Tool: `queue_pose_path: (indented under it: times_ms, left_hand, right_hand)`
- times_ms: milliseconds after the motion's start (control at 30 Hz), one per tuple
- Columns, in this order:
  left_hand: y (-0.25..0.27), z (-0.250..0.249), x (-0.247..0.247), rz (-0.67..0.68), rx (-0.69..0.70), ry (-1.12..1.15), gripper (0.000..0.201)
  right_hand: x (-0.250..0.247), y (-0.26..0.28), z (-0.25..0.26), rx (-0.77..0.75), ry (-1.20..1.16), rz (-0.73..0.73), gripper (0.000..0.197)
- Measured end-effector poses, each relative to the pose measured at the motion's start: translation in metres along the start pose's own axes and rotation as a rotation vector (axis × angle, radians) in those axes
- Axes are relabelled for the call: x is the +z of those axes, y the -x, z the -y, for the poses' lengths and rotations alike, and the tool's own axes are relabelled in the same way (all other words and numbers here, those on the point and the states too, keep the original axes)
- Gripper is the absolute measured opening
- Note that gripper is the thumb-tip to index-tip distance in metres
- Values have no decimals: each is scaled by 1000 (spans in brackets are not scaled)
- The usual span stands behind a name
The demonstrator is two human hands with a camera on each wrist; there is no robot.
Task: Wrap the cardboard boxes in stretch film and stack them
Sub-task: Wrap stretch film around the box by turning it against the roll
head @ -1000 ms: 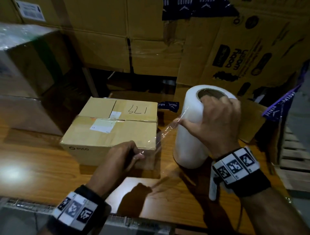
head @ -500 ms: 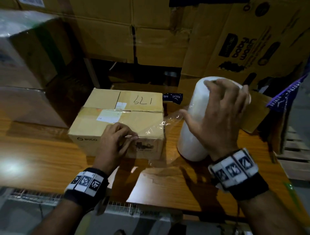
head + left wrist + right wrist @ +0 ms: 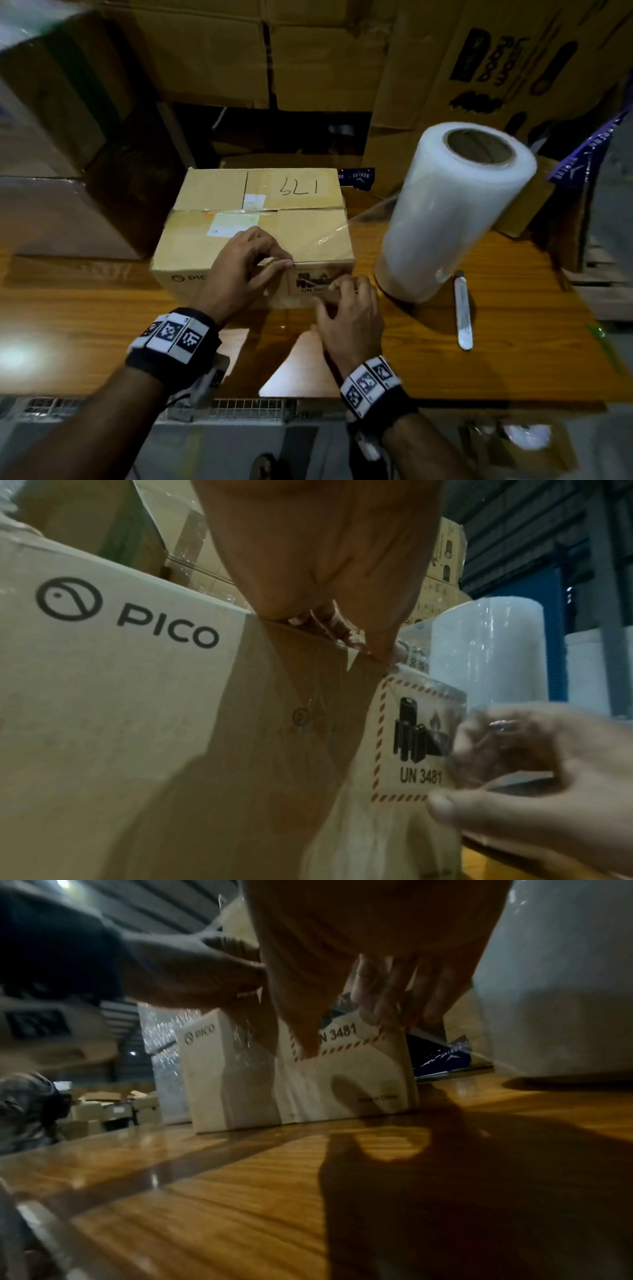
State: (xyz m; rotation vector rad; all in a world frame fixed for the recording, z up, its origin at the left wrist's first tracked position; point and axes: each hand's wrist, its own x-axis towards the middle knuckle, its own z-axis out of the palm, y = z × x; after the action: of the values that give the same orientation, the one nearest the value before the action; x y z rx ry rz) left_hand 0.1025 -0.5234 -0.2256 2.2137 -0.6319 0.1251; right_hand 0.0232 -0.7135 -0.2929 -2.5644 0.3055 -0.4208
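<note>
Both hands [image 3: 246, 270] [image 3: 346, 308] pinching near-invisible stretch film [image 3: 329, 236] against the cardboard box [image 3: 308, 236].

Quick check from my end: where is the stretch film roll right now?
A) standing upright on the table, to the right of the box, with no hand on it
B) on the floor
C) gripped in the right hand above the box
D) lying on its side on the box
A: the stretch film roll stands on end on the table right of the box, while both the left hand and right hand work at the box's front.
</note>
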Motion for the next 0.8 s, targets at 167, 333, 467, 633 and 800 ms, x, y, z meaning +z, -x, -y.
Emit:
queue_pose_path:
  times_ms: [167,333,467,633,800]
  left_hand:
    - [-5,-2,3,-54,29,-64,20]
    - [-8,-7,13,-134,5,-219,20]
    - [-10,0,12,-108,-14,-248,18]
    - [-15,4,8,-62,-28,-282,18]
    - [-20,6,-1,-2,-6,-233,23]
  right_hand:
    - [20,19,6,-19,13,-182,13]
    - [43,25,23,103,-163,-150,10]
    - [51,27,41,113,-150,1,12]
    - [60,52,64,27,-133,466,75]
    - [55,55,51,95,-373,202,47]
